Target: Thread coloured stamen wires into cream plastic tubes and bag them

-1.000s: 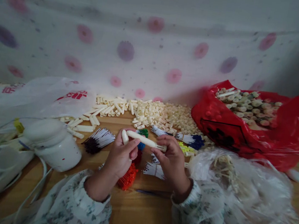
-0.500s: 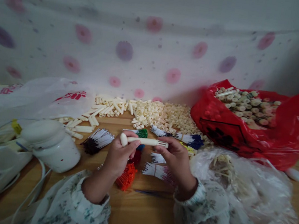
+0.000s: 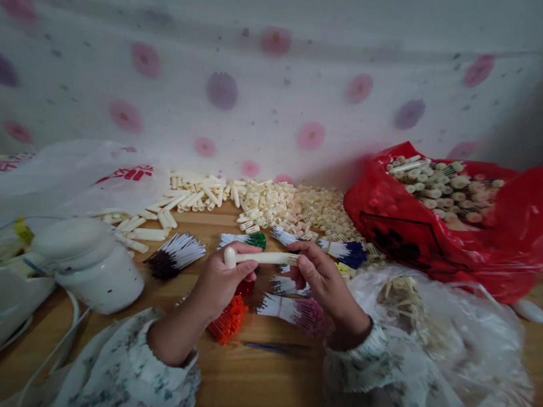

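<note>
A cream plastic tube with a rounded piece at its left end lies across between my hands, above the wooden table. The fingers of my left hand are wrapped round its left part. My right hand pinches the slotted right end, which its fingers partly cover. Just below the hands lie an orange bundle of sticks and a pink-tipped bundle. Behind them are a green-tipped bundle and a blue-tipped bundle.
Cream pieces are heaped along the back. At the right stand a red bag full of cream tubes and a clear bag. A white jar, a dark-tipped bundle and a white bag are on the left.
My right hand has shifted its grip on the tube's right end, its fingers now covering more of the slots. The pink-tipped bundle shows more fully. The view has shifted slightly.
</note>
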The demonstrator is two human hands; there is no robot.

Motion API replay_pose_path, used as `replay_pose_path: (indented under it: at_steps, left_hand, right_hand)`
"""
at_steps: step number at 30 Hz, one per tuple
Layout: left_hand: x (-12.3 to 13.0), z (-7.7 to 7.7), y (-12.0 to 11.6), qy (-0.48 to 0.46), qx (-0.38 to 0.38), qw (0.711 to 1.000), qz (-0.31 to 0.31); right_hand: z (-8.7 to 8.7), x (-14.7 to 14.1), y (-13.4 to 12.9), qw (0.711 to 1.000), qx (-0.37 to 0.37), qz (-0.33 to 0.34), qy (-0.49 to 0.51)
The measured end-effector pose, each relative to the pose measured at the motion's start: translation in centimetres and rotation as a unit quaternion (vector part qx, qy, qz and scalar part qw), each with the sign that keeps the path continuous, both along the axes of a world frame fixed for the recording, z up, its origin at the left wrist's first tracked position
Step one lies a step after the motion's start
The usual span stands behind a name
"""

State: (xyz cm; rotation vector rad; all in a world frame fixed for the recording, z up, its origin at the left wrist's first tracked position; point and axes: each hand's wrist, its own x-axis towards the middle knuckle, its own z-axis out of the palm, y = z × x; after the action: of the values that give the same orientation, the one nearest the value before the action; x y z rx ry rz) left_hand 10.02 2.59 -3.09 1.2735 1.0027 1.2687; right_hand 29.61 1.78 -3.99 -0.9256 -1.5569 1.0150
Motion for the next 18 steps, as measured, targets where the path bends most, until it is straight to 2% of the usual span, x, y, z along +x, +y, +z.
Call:
replay_pose_path:
  at_steps: [3,5,7,11,13,18]
  left_hand:
    - [-0.08,-0.07,0.08,-0.006,0.005,1.0,0.001]
    - [-0.14,-0.1,0.13,-0.008,0.01,1.0,-0.007]
    - [-0.2,-0.12,0.18,-0.009,0.018,1.0,-0.011]
    - [-0.31,-0.15,0.23,-0.011,0.019,1.0,-0.015]
    - [-0.3,-0.08,0.19,-0.018,0.014,1.0,-0.013]
    - [-0.06,0.16,-0.02,-0.009,0.006,1.0,0.0]
  right_hand:
    - [0.29,0.09,0.05,0.998,-0.017,0.034,0.058]
    - [0.44,0.19,-0.01,0.997,-0.035,0.032,0.064]
    - [0.54,0.33,-0.13,0.999,-0.039,0.01,0.026]
    - [0.52,0.63,-0.29,0.994,0.003,-0.046,-0.095]
    - [0.37,0.65,-0.23,0.993,0.015,-0.05,-0.106]
    - [0.02,0.19,0.08,0.998,-0.005,-0.051,0.027]
